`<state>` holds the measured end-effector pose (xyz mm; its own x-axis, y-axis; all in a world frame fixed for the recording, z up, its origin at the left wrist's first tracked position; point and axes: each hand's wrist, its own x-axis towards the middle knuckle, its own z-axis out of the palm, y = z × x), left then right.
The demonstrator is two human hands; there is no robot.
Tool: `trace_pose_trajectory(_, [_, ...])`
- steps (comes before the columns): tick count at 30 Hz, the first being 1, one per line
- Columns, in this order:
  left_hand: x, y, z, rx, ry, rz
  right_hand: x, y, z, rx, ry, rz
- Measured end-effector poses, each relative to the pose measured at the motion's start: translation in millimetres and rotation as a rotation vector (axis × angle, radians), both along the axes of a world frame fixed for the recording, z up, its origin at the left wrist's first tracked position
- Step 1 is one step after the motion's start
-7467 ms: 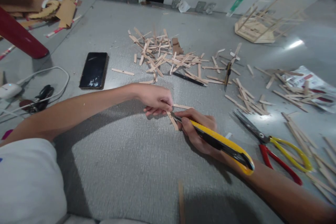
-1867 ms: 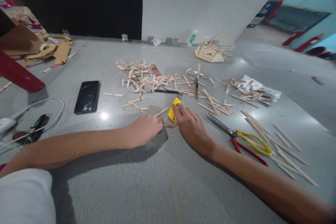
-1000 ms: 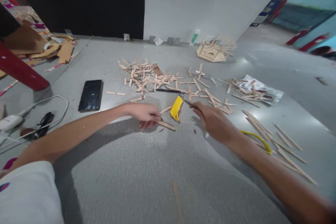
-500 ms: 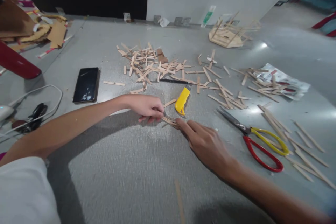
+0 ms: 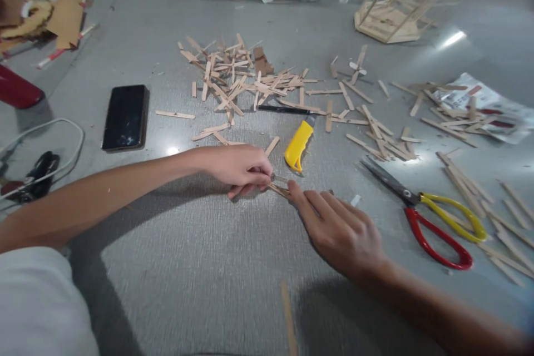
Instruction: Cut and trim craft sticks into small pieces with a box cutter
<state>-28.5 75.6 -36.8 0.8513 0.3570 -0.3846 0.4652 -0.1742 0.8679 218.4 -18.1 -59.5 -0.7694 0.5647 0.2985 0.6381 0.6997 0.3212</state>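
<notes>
My left hand (image 5: pixel 241 168) is closed in a pinch on one end of a thin wooden stick (image 5: pixel 278 189) that lies on the grey floor. My right hand (image 5: pixel 337 230) lies flat beside it, fingers stretched out, with the fingertips pressing on the stick's other end. The yellow utility knife (image 5: pixel 298 145) rests on the floor just beyond both hands, held by neither.
Red-and-yellow scissors (image 5: pixel 434 220) lie to the right. A heap of wooden sticks (image 5: pixel 246 80) is spread ahead, with more sticks at the right. A black phone (image 5: pixel 125 116) and white cable (image 5: pixel 50 142) lie left. A stick-built frame (image 5: pixel 390 14) stands far right.
My right hand set the yellow knife down on the floor, swung right, then came back flat onto the stick. My left hand has kept its pinch on the stick.
</notes>
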Motion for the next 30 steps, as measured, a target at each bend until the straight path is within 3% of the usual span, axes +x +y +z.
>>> trace_pose_trajectory(11, [4.6,-5.8,0.4,0.080,-0.010,0.032,-4.8,0.6,5.2,0.065,-0.014,0.006])
trace_pose_trajectory(18, [10.1,-12.2,-5.6,0.195,-0.086,0.087,-6.6,3.0,3.2,-0.125,-0.032,-0.149])
trace_pose_trajectory(24, [12.4,-17.4,-12.7,0.264,-0.157,0.188,-6.6,6.5,2.9,-0.057,-0.118,-0.148])
trace_pose_trajectory(30, [13.0,-20.2,-14.8,0.295,-0.140,0.206,-9.5,7.1,4.8,-0.094,-0.069,-0.166])
